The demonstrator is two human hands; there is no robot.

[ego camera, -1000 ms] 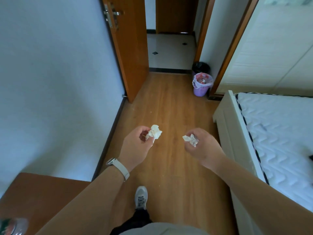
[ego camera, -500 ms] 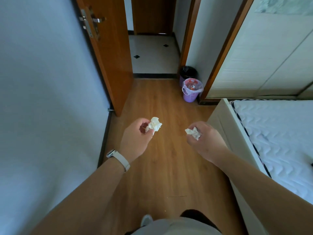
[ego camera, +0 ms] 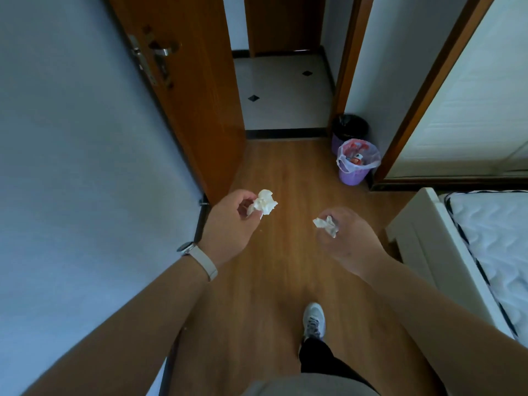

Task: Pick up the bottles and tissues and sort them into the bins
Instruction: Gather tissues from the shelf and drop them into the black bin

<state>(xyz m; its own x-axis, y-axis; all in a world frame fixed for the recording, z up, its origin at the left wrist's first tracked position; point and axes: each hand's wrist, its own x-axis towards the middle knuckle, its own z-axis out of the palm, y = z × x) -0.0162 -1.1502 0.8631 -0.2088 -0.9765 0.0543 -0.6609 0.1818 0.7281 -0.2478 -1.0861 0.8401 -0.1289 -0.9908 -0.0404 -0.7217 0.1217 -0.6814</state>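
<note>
The left hand (ego camera: 228, 224) pinched a crumpled white paper tissue (ego camera: 264, 202) between thumb and curled fingertips, most of the wad standing clear above the knuckles. The right hand (ego camera: 348, 241) had its fingers curled round a smaller, flatter white tissue wad (ego camera: 327, 225), of which only a twisted end showed at the thumb side. Both hands hung in the air over the middle of the brown wood-plank floor (ego camera: 285, 281), apart from each other, with one grey trainer (ego camera: 313, 321) planted below them.

Two bins stood at the far right corner of the floor, against the door frame: a purple plastic bin with a clear liner (ego camera: 353, 177), holding what looked like red-capped bottles, and just behind it a bin with a black liner (ego camera: 350, 125) whose contents could not be made out. The hands were well short of both.

The step in hand appeared to be the carry. Since the purple bin seemed to be the bottle one, the tissues probably belonged in the black-lined bin. Doing it well meant walking right up, reaching past the purple rim, and letting go only once each hand was low over the black opening, because so light a wad would drift if tossed. The looser left pinch needed the firmer hold on the way.
</note>
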